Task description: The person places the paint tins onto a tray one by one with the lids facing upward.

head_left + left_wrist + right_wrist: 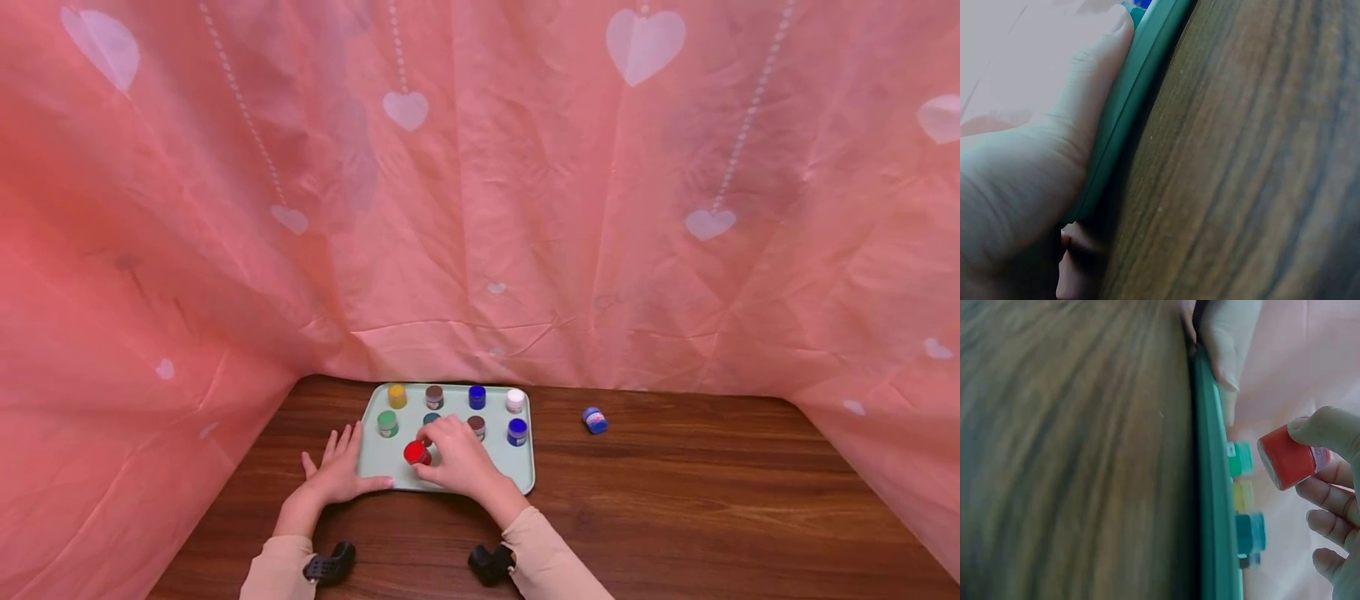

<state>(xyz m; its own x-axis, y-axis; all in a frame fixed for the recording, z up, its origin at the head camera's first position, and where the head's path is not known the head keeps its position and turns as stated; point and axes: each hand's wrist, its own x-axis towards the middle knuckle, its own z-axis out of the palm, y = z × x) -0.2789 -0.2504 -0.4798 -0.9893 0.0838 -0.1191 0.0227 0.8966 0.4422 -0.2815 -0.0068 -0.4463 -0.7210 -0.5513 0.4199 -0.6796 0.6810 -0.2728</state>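
A small red paint jar [416, 452] is pinched between the thumb and fingers of my right hand [457, 457]. In the right wrist view the red jar [1288, 457] hangs slightly tilted, apart from the light green tray [519, 467]. My left hand [333, 473] rests at the tray's left front corner, fingers spread on the table side and thumb along the front rim. Standing on the tray are several paint jars: a yellow jar [397, 396], a green jar [387, 423], a white jar [515, 401], brown and blue ones. My right hand partly hides a teal jar [432, 418].
A blue paint jar [595, 420] lies on its side on the dark wooden table [675, 483], right of the tray. Pink curtain [540, 208] with white hearts hangs behind the table and along both sides.
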